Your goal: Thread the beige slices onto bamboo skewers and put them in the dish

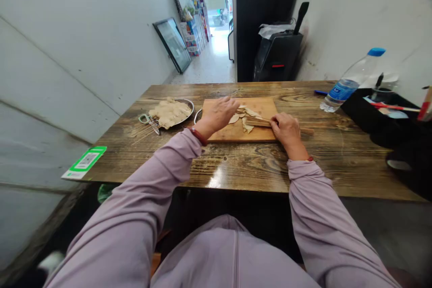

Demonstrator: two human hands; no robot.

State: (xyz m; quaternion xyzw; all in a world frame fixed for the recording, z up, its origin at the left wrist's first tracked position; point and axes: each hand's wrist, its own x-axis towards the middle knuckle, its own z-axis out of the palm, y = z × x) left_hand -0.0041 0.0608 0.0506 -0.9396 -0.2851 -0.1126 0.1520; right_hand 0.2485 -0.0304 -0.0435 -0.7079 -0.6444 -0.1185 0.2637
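Observation:
A wooden cutting board (222, 136) lies on the wooden table (256, 166), with several thin beige food slices (245, 117) on it. My left hand (218, 113) rests over the slices with its fingers curled down onto them; what they pinch is hidden. My right hand (286, 128) is closed round a bundle of bamboo skewers (259, 122) that lies across the board's right edge. Both arms wear lilac sleeves.
A metal plate (189, 104) of skewered pale slices (168, 112) sits left of the board, stick ends (145, 132) pointing outward. A green-and-white card (85, 162) lies at the table's left corner. A water bottle (351, 81) and a black tray (378, 112) stand at the right.

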